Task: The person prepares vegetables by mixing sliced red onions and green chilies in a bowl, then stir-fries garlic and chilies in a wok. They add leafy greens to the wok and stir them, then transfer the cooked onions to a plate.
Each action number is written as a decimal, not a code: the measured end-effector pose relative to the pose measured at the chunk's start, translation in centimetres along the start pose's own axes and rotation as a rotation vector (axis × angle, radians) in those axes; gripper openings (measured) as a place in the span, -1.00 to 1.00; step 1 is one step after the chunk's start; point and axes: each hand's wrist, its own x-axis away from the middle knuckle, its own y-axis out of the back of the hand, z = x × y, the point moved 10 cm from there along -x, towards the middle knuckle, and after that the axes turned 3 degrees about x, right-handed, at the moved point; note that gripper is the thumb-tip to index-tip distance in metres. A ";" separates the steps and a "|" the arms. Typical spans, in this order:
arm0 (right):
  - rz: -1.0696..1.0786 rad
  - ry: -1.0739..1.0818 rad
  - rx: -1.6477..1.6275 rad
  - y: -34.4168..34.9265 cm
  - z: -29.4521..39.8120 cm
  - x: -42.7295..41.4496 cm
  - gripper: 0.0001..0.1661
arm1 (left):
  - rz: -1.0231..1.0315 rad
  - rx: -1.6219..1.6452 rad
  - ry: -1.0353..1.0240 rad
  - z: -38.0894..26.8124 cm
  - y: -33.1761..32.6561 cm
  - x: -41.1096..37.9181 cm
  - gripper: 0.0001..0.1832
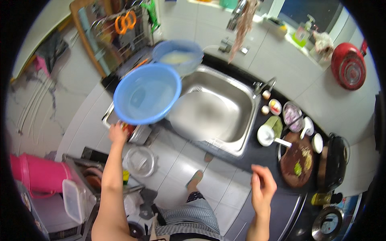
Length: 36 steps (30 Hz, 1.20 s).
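Note:
My left hand [118, 133] reaches to a red and yellow item [129, 129] at an open drawer [108, 118], below a blue plastic basin [147, 93]; whether the fingers grip the item is unclear. The basin stands at the left of the stainless steel sink [238, 102]. A blurred round, pale metallic thing [199, 116] lies over the sink's near part. My right hand [263, 188] is raised before the counter's front edge, fingers curled, with nothing seen in it. A wooden cutting board [291, 162] with chopped green and pale food lies beyond it.
A second basin [178, 57] with cloudy liquid stands behind the blue one. On the right counter are a white cup [266, 135], a bowl of sliced onion [292, 116] and small dishes. A red pan [349, 66] hangs on the wall. A pink container [42, 174] stands at lower left.

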 end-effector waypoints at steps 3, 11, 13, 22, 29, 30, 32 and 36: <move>-0.125 0.017 -0.123 -0.1 -2.2 -13.1 -0.75 | 0.140 0.147 0.043 -4.0 -1.5 2.6 -0.79; -0.365 -0.487 -0.170 -6.5 -22.4 -43.4 -0.53 | 1.247 1.723 0.231 -37.0 -2.6 9.1 -0.57; -0.286 -0.337 -0.395 -11.5 -17.7 -44.7 -0.63 | 1.310 1.958 0.730 -38.9 -7.9 5.6 -0.59; -0.419 -0.163 -0.469 -9.3 -15.5 -43.8 -0.71 | 1.183 1.674 1.164 -44.0 -15.2 1.2 -0.41; -0.492 -0.171 -0.443 -9.0 -15.9 -43.4 -0.71 | 1.184 1.663 1.175 -44.4 -16.2 1.1 -0.49; -0.502 -0.152 -0.438 -9.0 -15.6 -43.4 -0.71 | 1.176 1.673 1.180 -44.4 -16.6 0.9 -0.51; -0.521 -0.114 -0.429 -9.0 -15.0 -43.3 -0.71 | 1.152 1.672 1.159 -43.8 -17.2 0.4 -0.54; -0.513 -0.119 -0.402 -8.3 -15.7 -43.7 -0.70 | 1.180 1.602 0.996 -44.1 -18.9 0.4 -0.67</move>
